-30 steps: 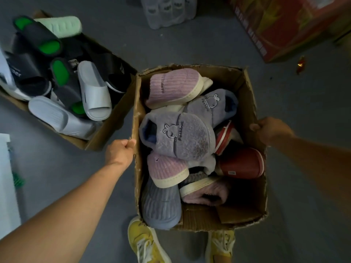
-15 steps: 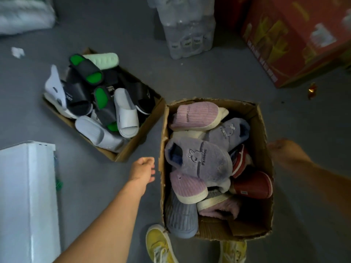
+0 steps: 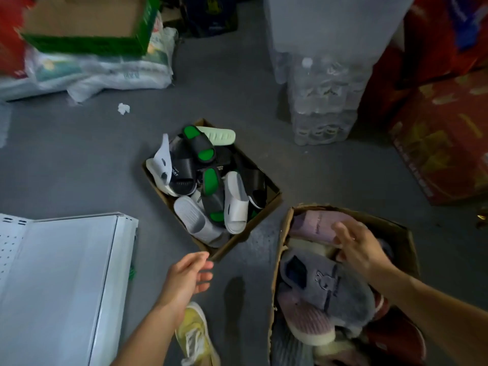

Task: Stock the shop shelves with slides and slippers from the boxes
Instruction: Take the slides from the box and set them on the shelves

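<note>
At the lower right of the frame stands an open cardboard box of slippers (image 3: pixel 284 249), heaped with plush pairs. A grey fleece slipper (image 3: pixel 340 291) lies on top, stitched with a small cartoon animal and a line of lettering too blurred to read. Above it sits a pink ribbed slipper (image 3: pixel 314 224) with dark writing along its side (also unreadable). The right hand (image 3: pixel 360 249) rests on that pink slipper, fingers spread and laid over its top; whether they grip it cannot be told. The left hand (image 3: pixel 186 277) hovers over the grey floor (image 3: pixel 79 165) at lower centre, fingers relaxed and loosely apart, holding nothing, just beside the near corner of a second box. That box of slides (image 3: pixel 273 200), at the centre, holds black-and-green, white, grey and mint slides; one black strap shows white letters ending in "per". A white metal shelf (image 3: pixel 63 281) fills the lower left. A yellow sneaker (image 3: pixel 195 334) shows at the bottom. Shrink-wrapped water bottles (image 3: pixel 322 101) stand at upper right, beside red cartons (image 3: pixel 443 133).
</note>
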Available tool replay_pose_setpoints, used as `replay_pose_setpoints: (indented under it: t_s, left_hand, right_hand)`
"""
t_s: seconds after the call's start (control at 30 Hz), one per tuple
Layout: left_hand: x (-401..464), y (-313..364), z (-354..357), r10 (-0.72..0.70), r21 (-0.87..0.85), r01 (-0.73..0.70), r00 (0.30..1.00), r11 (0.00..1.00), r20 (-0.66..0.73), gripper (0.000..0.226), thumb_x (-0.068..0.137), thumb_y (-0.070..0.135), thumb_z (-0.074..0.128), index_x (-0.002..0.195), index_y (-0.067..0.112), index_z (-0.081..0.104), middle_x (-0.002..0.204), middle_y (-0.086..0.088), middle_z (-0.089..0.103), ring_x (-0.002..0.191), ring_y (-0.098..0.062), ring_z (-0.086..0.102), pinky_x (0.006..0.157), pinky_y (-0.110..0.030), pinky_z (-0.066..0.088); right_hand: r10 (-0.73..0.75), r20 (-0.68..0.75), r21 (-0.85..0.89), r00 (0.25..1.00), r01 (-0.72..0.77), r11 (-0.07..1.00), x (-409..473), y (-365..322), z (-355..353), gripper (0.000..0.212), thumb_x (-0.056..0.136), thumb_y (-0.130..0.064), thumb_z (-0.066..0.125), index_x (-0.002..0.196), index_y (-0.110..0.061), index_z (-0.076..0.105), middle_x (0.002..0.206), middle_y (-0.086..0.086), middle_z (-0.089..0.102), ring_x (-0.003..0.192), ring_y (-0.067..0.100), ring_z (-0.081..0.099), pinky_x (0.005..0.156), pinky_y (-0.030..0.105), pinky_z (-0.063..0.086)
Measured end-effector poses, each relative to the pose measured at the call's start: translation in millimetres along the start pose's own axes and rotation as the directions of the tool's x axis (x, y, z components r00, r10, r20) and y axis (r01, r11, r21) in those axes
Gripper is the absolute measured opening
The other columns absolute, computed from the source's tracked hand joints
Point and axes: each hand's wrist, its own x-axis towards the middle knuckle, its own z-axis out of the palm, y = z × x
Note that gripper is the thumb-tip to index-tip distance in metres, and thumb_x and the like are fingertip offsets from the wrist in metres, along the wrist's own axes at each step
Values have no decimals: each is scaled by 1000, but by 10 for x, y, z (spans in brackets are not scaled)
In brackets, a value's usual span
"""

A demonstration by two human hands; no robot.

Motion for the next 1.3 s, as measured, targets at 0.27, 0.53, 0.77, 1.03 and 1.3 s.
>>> replay_pose_setpoints:
  t_s: [0.27, 0.53, 0.77, 1.03, 1.3]
  left_hand:
    - [940, 323, -835, -174, 12, 173, 984, 985, 41, 12, 98, 19, 57, 100, 12, 67, 92, -9, 69, 77, -22, 61, 70, -33, 52]
    - [1768, 998, -1452, -138, 58, 131, 981, 990, 139, 11, 98, 19, 56, 96, 15, 66, 85, -4, 69, 67, -16, 59, 62, -26, 50]
    - [2217, 1161, -1587, -175, 51, 169, 972, 984, 154, 13, 97, 22, 58, 100, 15, 69, 91, -7, 72, 74, -19, 63, 67, -30, 54]
    - [2698, 982, -1253, -277, -11, 284, 945, 959, 176, 14, 98, 22, 56, 102, 14, 67, 97, -10, 72, 82, -22, 64, 81, -37, 55]
    - [3247, 759, -840, -314, -80, 334, 930, 939, 193, 15, 101, 23, 50, 104, 17, 63, 98, -5, 70, 85, -19, 65, 76, -31, 53]
  right_hand:
    - [195, 87, 22, 977, -197, 980, 502, -545, 1159, 31, 101, -36, 39, 89, -12, 56, 79, 13, 60, 68, 25, 61, 50, 26, 43]
    - [368, 130, 13, 921, -373, 928, 959, -1357, 2349, 27, 100, -35, 43, 87, -15, 53, 68, 11, 57, 53, 20, 55, 49, 27, 43]
    - [261, 235, -151, 936, -230, 961, 1424, -1860, 2671, 11, 98, -22, 46, 92, -19, 55, 79, 3, 60, 70, 22, 59, 66, 35, 51]
    - [204, 347, -508, 915, 1, 861, 2202, -1586, 2882, 20, 95, -24, 51, 112, -15, 56, 116, 7, 57, 106, 30, 60, 85, 34, 47]
    - [155, 613, -664, 774, 400, 632, 2949, -1279, 3431, 57, 96, -16, 46, 148, -27, 25, 153, -3, 25, 127, 30, 47, 97, 44, 45]
